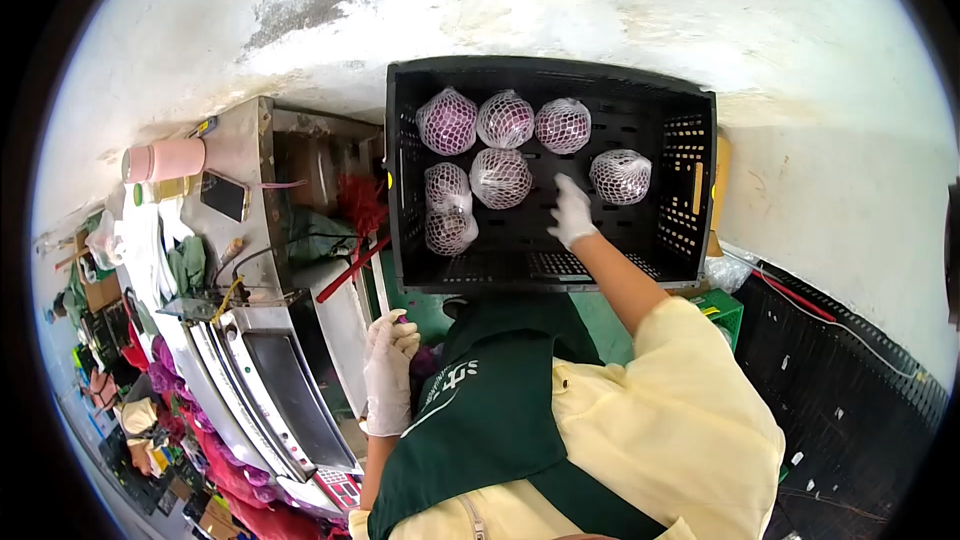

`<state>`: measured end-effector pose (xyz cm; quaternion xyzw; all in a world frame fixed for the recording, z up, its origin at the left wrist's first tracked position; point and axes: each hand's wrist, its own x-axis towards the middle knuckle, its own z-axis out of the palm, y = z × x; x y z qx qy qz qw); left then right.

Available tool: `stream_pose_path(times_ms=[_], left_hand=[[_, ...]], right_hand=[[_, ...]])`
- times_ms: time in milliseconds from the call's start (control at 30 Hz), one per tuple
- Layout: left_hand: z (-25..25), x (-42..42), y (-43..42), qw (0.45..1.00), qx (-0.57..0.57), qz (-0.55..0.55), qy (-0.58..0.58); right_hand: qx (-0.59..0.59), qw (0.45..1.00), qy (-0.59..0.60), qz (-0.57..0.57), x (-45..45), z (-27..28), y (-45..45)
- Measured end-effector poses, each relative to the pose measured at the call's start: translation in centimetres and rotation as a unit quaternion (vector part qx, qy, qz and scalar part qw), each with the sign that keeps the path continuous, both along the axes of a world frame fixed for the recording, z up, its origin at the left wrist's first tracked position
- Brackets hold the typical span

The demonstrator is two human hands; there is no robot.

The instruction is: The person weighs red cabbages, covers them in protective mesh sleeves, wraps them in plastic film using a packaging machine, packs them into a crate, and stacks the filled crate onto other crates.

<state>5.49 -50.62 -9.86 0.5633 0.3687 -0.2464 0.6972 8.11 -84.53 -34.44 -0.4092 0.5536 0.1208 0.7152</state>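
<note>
My right hand (573,215), in a white glove, reaches into a black plastic crate (555,287). Its fingers are apart and nothing is in them. To its right sits a netted red cabbage (621,177), and to its left another netted cabbage (501,178). Several more purple heads in white foam nets, such as this cabbage (447,122), lie along the back and left of the crate. Outside the crate, at the lower left, my gloved left hand (388,370) is closed, its fingers curled. A small dark purple scrap (402,319) shows at its fingertips; its kind is unclear.
A machine with a dark flat plate (285,390) and a red keypad (338,488) stands at the left. A metal cabinet (225,225) carries a phone (225,195) and a pink cup (163,160). Black crates (840,410) stack at the right, near a green crate (722,314). A wall rises behind.
</note>
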Motion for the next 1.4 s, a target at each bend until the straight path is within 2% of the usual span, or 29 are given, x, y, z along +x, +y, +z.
stream_pose_path(times_ms=[33,100,167,200,233,367,433,500,567,633,667,700,733,800,833,867,900,967,1000,1033,1100,1167,1267,1300,1333,1367,1400], left_hand=[[0.0,0.2,-0.2,1.000,-0.009,-0.003,-0.011],[-0.5,0.7,-0.1,1.000,-0.004,-0.007,-0.010],[-1.1,0.8,0.1,1.000,-0.011,-0.005,-0.005],[-1.1,0.9,-0.3,1.000,-0.012,-0.009,-0.013],[-0.8,0.9,-0.6,1.000,-0.013,-0.011,-0.013],[-0.4,1.0,-0.9,0.999,-0.004,-0.046,-0.014],[-0.5,0.4,-1.0,0.999,0.008,-0.035,-0.007],[-0.1,0.0,-0.8,0.999,0.016,-0.036,-0.004],[-0.3,-0.6,0.0,0.999,0.010,-0.032,-0.002],[1.4,-0.5,-0.5,0.998,0.060,-0.031,0.005],[1.6,-1.0,-0.1,0.998,0.055,-0.033,-0.010],[1.6,-1.5,0.4,0.998,0.047,-0.035,-0.023],[2.2,-2.1,1.1,0.998,0.033,-0.045,-0.038],[2.2,-3.4,2.3,0.999,0.030,-0.009,-0.041],[2.8,-4.2,3.1,0.998,0.038,0.007,-0.058],[2.6,-5.0,3.8,0.995,0.014,0.028,-0.094],[3.8,-5.8,4.4,0.994,0.020,0.055,-0.092],[4.0,-8.4,5.6,0.986,-0.021,0.093,-0.138],[3.9,-9.5,6.4,0.980,-0.026,0.120,-0.154],[4.2,-10.6,8.7,0.971,-0.037,0.155,-0.181],[5.1,-13.0,10.9,0.956,-0.021,0.179,-0.232],[5.8,-16.8,14.5,0.928,0.018,0.238,-0.288],[6.1,-22.2,20.5,0.875,0.104,0.337,-0.331],[6.3,-24.4,23.2,0.853,0.130,0.369,-0.345],[7.2,-26.4,25.8,0.835,0.158,0.398,-0.346],[7.3,-28.7,28.8,0.825,0.159,0.442,-0.315],[5.5,-30.7,32.3,0.780,0.278,0.484,-0.284]], right_hand=[[0.116,0.985,0.046,-0.123,-2.0,2.2,-1.7],[0.090,0.942,0.080,-0.313,-5.0,2.3,-4.5],[0.048,0.926,0.046,-0.371,-5.5,1.8,-7.5],[0.045,0.949,-0.020,-0.311,-5.7,0.4,-9.2],[0.126,0.944,-0.129,-0.276,-5.3,0.5,-10.6],[-0.054,0.968,-0.060,-0.237,-0.1,0.3,-12.1],[-0.117,0.972,-0.137,-0.153,2.4,2.2,-12.3],[-0.089,0.977,-0.113,-0.155,4.1,4.3,-13.4],[0.073,0.987,-0.117,-0.085,3.9,-3.3,-18.7],[0.126,0.977,-0.170,-0.014,5.1,-4.3,-20.2],[0.113,0.983,-0.147,0.001,5.9,-2.6,-19.7],[-0.221,0.974,0.027,0.033,8.1,-4.7,-20.6],[-0.397,0.913,0.014,0.096,9.0,-3.8,-18.8],[-0.720,0.667,-0.066,0.177,8.6,1.4,-13.1],[-0.789,0.574,-0.125,0.179,8.8,4.8,-8.1],[-0.737,0.590,-0.253,0.210,9.6,5.4,-6.1],[-0.697,0.593,-0.297,0.273,9.5,9.9,0.1],[-0.527,0.613,-0.504,0.305,8.5,9.6,8.5],[-0.453,0.617,-0.538,0.354,7.3,11.7,14.0],[-0.381,0.602,-0.572,0.407,6.9,15.4,21.2],[-0.315,0.541,-0.621,0.471,4.6,19.3,28.7],[-0.305,0.550,-0.618,0.472,3.1,21.3,35.7],[-0.329,0.631,-0.536,0.454,6.5,18.4,41.7],[-0.266,0.698,-0.508,0.430,6.5,18.2,43.2],[-0.118,0.801,-0.465,0.359,6.4,18.3,44.7],[-0.048,0.804,-0.452,0.382,9.2,15.0,44.8],[-0.112,0.795,-0.461,0.379,10.9,12.6,45.0]])
